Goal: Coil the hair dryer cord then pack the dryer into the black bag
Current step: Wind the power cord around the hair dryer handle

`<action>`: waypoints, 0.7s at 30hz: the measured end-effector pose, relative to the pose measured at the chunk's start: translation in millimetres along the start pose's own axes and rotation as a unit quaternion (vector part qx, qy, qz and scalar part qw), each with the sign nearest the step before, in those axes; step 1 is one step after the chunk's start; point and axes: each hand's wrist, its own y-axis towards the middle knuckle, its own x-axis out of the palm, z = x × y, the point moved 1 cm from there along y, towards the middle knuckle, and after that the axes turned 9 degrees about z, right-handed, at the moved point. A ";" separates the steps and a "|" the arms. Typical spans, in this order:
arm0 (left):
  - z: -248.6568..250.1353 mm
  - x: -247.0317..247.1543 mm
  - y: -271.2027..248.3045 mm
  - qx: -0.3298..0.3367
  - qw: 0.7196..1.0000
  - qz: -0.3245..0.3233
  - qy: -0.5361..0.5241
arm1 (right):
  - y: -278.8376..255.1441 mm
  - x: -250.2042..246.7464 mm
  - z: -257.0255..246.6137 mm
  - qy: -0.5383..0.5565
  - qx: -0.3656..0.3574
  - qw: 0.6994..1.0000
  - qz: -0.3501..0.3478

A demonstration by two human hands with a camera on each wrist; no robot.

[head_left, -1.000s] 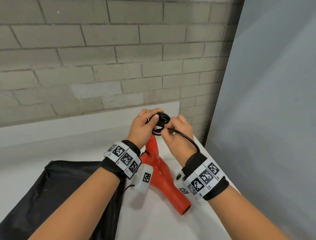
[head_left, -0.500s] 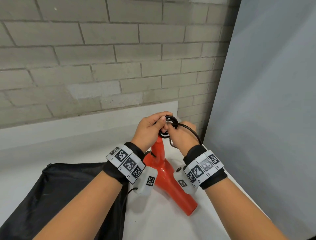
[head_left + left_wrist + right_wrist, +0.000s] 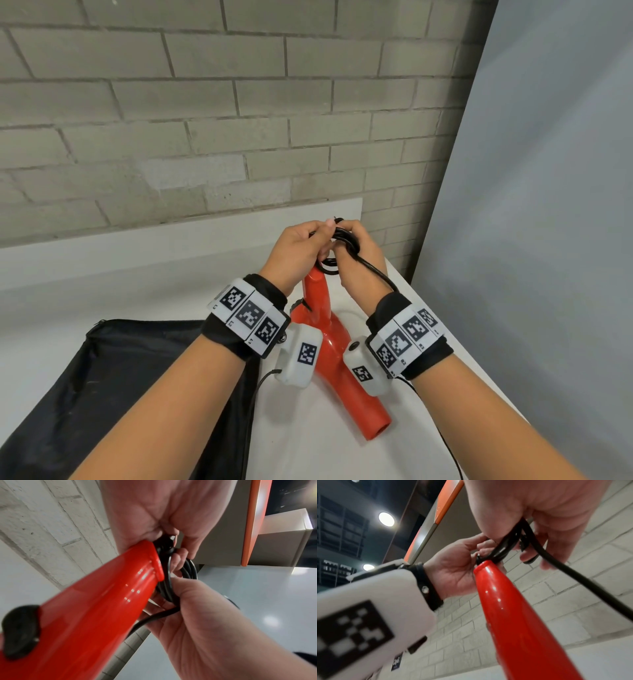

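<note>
Head view, near to far: the black bag (image 3: 102, 387) lies flat on the white bench (image 3: 308, 455) at 8 o'clock. Just beside it at 5 o'clock, the red hair dryer (image 3: 337, 356) points its nozzle toward the viewer, handle rising toward 12 o'clock. At the handle tip both hands meet around the coiled black cord (image 3: 344, 238). The left hand (image 3: 294, 253) has its fingers curled on the coil; the right hand (image 3: 359, 260) is likewise curled round it, with loose cord trailing off toward 4 o'clock. Behind stands a brick wall (image 3: 205, 102).

The left wrist view alone shows several cord loops stacked at the handle's end and a black switch (image 3: 20, 630) on the handle. The right wrist view alone shows ceiling lights (image 3: 386, 519).
</note>
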 end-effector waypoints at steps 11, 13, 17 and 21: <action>-8.9 -12.7 7.6 -0.013 0.998 0.052 -0.029 | -3.6 -20.3 34.9 -0.069 0.105 0.971 -0.203; -10.6 -17.0 8.6 -0.019 0.997 0.059 -0.034 | -2.7 -26.6 50.7 -0.132 0.126 0.963 -0.199; -11.4 -16.2 9.2 -0.022 0.998 0.048 -0.031 | 4.3 -31.7 62.1 -0.269 0.075 0.945 -0.170; -10.7 -10.3 9.2 -0.010 0.997 0.067 -0.031 | -0.1 -27.4 56.5 -0.354 0.096 0.911 -0.189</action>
